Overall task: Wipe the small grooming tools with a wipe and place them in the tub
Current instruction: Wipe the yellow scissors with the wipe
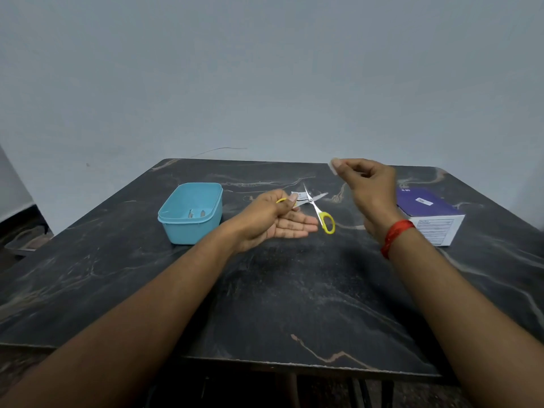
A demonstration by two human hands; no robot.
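While the left hand (272,214) pinches one yellow handle loop of the scissors (316,207) between thumb and forefinger — its other fingers spread flat, palm up — the blades stand splayed open just right of the blue tub (190,213). Right of the tub and farther back, the right hand (366,184) is raised above the dark marbled table (265,290), fingers closed on a small white wipe (334,166) that shows at the fingertips. Inside the tub lie small metal tools (195,213), too small to identify. Well to the tub's right sits a purple-and-white box (432,216) — partly behind the right wrist with its red band (396,237).
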